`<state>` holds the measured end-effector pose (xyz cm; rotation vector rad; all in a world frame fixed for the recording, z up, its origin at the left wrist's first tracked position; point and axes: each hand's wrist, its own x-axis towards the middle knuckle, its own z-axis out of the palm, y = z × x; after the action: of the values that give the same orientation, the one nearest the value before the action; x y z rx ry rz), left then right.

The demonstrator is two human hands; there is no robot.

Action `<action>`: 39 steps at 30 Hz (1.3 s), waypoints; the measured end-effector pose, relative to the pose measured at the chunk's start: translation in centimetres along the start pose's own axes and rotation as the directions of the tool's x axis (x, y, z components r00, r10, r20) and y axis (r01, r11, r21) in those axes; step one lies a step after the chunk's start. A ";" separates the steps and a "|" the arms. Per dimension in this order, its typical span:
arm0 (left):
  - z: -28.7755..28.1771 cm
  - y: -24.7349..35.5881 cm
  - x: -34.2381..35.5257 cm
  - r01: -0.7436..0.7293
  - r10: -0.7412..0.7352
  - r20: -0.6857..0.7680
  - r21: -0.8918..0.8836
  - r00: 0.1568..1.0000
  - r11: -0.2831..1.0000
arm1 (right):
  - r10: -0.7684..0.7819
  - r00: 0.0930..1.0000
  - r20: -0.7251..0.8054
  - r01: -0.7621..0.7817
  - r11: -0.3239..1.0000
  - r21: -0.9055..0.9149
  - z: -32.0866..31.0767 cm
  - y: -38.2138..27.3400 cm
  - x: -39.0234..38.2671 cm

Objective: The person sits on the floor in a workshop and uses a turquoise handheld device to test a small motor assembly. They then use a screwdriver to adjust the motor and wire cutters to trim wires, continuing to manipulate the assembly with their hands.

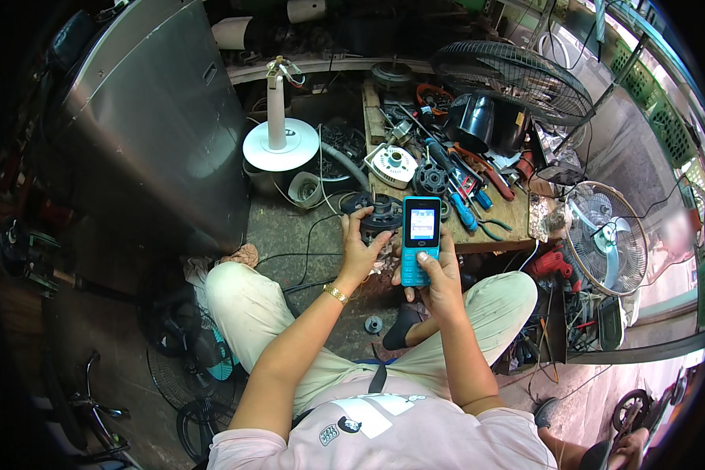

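Okay, a blue keypad phone [421, 244] is gripped in the right hand [442, 286], fingers wrapped behind the case, thumb laid on the keys. The screen is lit and turned toward the camera. A dark round motor [381, 213] is held in the left hand [356, 254], just left of the phone; its fingers are curled at the motor's left side, thumb near the lower edge, exact thumb contact cannot be told. A gold bracelet [335, 293] is worn on the left wrist. Both things are held above the floor [274, 231], by the front left corner of the worktop [518, 213]. On the worktop, pliers [486, 222], a light blue screwdriver [463, 211] and a white fan housing [393, 166] are scattered among other tools. A desk fan [607, 235] is seen off the worktop's right side, with a red drill [552, 265] near it. A white fan stand [276, 117] is seen beyond the left hand, beside a large grey metal panel [153, 125]. A small round part [374, 324] is left on the floor near a dark shoe [402, 329].
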<state>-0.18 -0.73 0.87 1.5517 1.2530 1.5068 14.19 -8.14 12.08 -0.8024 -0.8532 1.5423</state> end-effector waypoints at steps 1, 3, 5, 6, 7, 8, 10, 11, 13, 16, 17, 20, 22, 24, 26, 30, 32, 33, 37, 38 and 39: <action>0.0 0.0 0.0 -0.002 0.002 0.000 0.000 1.000 1.000 | -0.001 1.000 0.001 0.001 1.000 -0.007 0.0 0.1 0.0; 0.0 0.0 0.0 0.000 0.000 0.001 -0.004 1.000 1.000 | -0.002 1.000 0.002 0.002 1.000 -0.011 -0.1 0.3 0.0; 0.1 0.0 0.0 0.006 -0.006 0.003 -0.012 1.000 1.000 | 0.000 1.000 0.005 0.000 1.000 -0.005 -0.2 0.5 0.0; 0.0 0.0 0.0 0.004 -0.004 0.005 -0.007 1.000 1.000 | 0.005 1.000 -0.003 -0.005 1.000 -0.009 -0.2 0.5 -0.1; 0.0 0.1 0.0 0.003 -0.003 0.006 -0.003 1.000 1.000 | 0.010 1.000 -0.010 -0.010 1.000 -0.012 -0.2 0.4 -0.1; 0.0 0.1 0.0 0.002 -0.002 0.008 0.001 1.000 1.000 | 0.015 1.000 -0.018 -0.015 1.000 -0.016 -0.2 0.4 -0.1; 0.0 0.1 0.0 0.002 -0.002 0.007 0.006 1.000 1.000 | 0.008 1.000 -0.017 -0.007 0.998 0.058 -0.3 0.7 0.0; 0.0 0.1 0.0 0.002 -0.002 0.006 0.009 1.000 1.000 | 0.005 1.000 -0.016 -0.003 0.996 0.095 -0.4 0.8 0.1; 0.0 -0.2 0.0 -0.003 0.003 0.004 0.015 1.000 1.000 | 0.014 1.000 -0.013 -0.013 0.998 0.059 -0.3 0.6 0.0; 0.2 -0.4 0.0 -0.002 0.002 0.003 0.008 1.000 1.000 | 0.024 1.000 -0.020 -0.023 0.999 0.046 -0.2 0.4 -0.1; 0.2 -0.5 0.0 0.000 0.000 0.002 0.004 1.000 1.000 | 0.027 0.999 -0.025 -0.026 0.999 0.048 -0.1 0.4 -0.1; 0.1 -0.4 0.0 0.002 -0.002 0.005 -0.006 1.000 1.000 | 0.006 1.000 0.008 -0.006 0.998 0.068 -0.3 0.5 -0.1; 0.2 -0.5 0.0 -0.005 0.005 0.001 0.005 1.000 1.000 | -0.010 1.000 -0.006 0.010 1.000 0.005 -0.2 0.6 -0.1; 0.2 -0.5 0.0 -0.011 0.011 -0.003 0.012 1.000 1.000 | -0.016 1.000 -0.011 0.016 1.000 -0.010 -0.1 0.7 -0.1; 0.1 -0.5 0.0 -0.018 0.018 -0.009 0.016 1.000 1.000 | -0.014 1.000 -0.007 0.014 1.000 0.022 0.0 0.8 -0.2; 0.2 -0.5 0.0 -0.015 0.015 -0.008 0.004 1.000 1.000 | -0.029 1.000 -0.005 0.029 1.000 0.004 -0.2 0.8 -0.2; 0.3 -0.5 0.0 -0.019 0.019 -0.007 0.006 1.000 1.000 | -0.032 0.999 -0.008 0.032 0.999 -0.004 -0.3 1.0 -0.1; 0.2 -0.6 0.0 -0.018 0.018 -0.009 0.003 1.000 1.000 | -0.033 0.999 -0.010 0.033 0.999 -0.009 -0.3 1.0 -0.1; 0.2 -0.7 0.0 -0.018 0.018 -0.014 -0.001 1.000 1.000 | -0.032 0.999 -0.019 0.032 0.999 0.000 -0.1 0.8 -0.1; 0.2 -0.7 0.0 -0.018 0.018 -0.014 0.000 1.000 1.000 | -0.030 0.999 -0.021 0.030 0.999 0.011 -0.1 0.8 -0.1; 0.2 -0.7 0.0 -0.017 0.017 -0.014 -0.001 1.000 1.000 | -0.031 0.999 -0.022 0.031 1.000 0.006 -0.1 0.8 -0.1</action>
<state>-0.08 -0.46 0.19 1.5575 1.2492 1.5317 13.89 -8.32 11.30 -0.7968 -0.8405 1.5062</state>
